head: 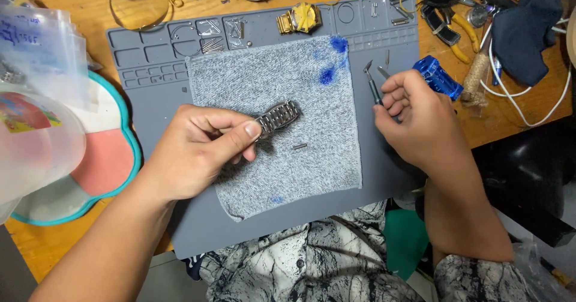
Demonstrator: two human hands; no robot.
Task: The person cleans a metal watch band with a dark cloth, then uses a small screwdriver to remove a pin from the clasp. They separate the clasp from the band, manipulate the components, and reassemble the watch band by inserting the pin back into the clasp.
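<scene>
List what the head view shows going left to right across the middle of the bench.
Teal-rimmed tray → left hand → metal watch band → small pin → tweezers → right hand → blue tool.

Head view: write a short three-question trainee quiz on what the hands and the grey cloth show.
1. True or false: the left hand pinches a metal watch band above the grey cloth.
2. What does the right hand hold?
A. a pair of tweezers
B. a hammer
C. a paintbrush
3. Fill in: the small loose metal pin lies on the ____.

Key
1. True; thumb and forefinger grip one end of the band.
2. A; the pointed tips stick out above the fingers.
3. Cloth; it lies between the two hands, touching neither.
</scene>
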